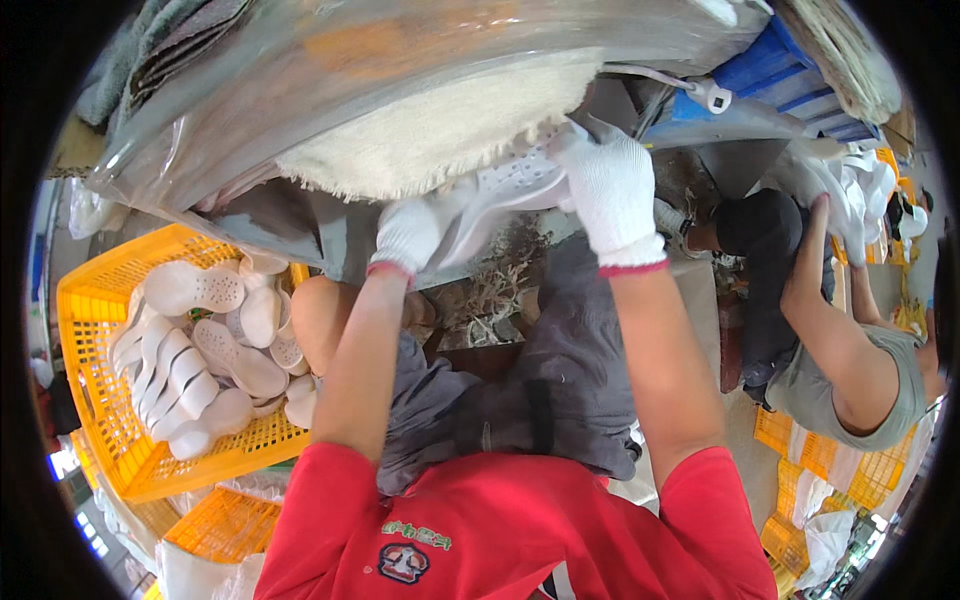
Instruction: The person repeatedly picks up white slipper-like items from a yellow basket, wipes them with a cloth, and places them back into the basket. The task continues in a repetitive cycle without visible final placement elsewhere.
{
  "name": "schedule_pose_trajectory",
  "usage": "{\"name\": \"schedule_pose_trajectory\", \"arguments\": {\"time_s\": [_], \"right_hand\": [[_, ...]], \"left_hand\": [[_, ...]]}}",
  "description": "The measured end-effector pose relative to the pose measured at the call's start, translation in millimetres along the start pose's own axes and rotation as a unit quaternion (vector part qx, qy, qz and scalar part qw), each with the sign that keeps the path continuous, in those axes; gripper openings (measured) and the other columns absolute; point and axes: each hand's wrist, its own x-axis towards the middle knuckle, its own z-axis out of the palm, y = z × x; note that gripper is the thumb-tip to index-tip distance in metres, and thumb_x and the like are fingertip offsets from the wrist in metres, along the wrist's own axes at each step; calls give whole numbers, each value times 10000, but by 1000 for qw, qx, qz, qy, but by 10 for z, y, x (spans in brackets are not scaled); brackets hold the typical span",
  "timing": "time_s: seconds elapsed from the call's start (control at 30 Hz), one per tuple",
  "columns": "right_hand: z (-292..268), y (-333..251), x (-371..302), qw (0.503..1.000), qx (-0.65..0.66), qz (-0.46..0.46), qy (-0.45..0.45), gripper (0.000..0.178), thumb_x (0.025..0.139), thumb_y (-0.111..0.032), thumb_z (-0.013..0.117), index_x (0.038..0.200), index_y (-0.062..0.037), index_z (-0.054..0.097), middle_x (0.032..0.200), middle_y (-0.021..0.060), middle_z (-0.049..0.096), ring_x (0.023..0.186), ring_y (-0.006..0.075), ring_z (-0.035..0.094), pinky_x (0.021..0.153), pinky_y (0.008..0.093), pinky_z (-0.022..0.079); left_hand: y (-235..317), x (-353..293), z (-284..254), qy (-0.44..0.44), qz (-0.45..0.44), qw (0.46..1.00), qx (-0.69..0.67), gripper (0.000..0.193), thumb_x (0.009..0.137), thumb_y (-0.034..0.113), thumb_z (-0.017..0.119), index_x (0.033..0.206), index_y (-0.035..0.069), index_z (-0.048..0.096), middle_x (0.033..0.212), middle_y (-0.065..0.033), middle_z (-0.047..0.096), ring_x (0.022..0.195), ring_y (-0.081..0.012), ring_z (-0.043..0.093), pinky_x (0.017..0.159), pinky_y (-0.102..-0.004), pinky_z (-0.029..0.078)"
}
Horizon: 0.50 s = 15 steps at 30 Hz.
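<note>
A white shoe sole (522, 178) dotted with holes is held between my two gloved hands, in front of a cream cloth with a frayed edge (430, 135). My right hand (612, 190), in a white knit glove with a red cuff, is closed on its right end. At the lower left end, my left hand (408, 238) is closed too, in a matching glove. Motion blurs the sole's near part, and some of the left fingers are hidden. The cloth lies on a bench wrapped in clear plastic (240, 110).
To my left, a yellow crate (95, 400) holds several white perforated soles (243, 357). Trimmings (495, 305) lie below my hands. On my right a co-worker (850, 370) handles white pieces (850, 195). A blue crate (775, 80) stands at the far right.
</note>
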Motion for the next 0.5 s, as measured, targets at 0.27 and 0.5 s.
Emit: {"name": "schedule_pose_trajectory", "arguments": {"time_s": [0.27,0.5], "right_hand": [[-324,-269,-433,999,30,-16,-23,551,793,-384,857,1255,-102,751,1241,176,765,1170,381,718,1030,503,576],[-403,-170,-978,960,-163,-225,-44,359,899,-233,736,1252,-280,783,1219,11,757,1102,270,729,1004,487,571]], "left_hand": [[510,101,738,46,247,955,-160,441,1132,350,674,1376,-17,687,1222,-115,804,1023,-236,787,878,-377,633],[636,-414,382,-159,18,690,-706,473,1086,410,755,1410,66,723,1247,-53,772,1104,-183,734,979,-376,599]]}}
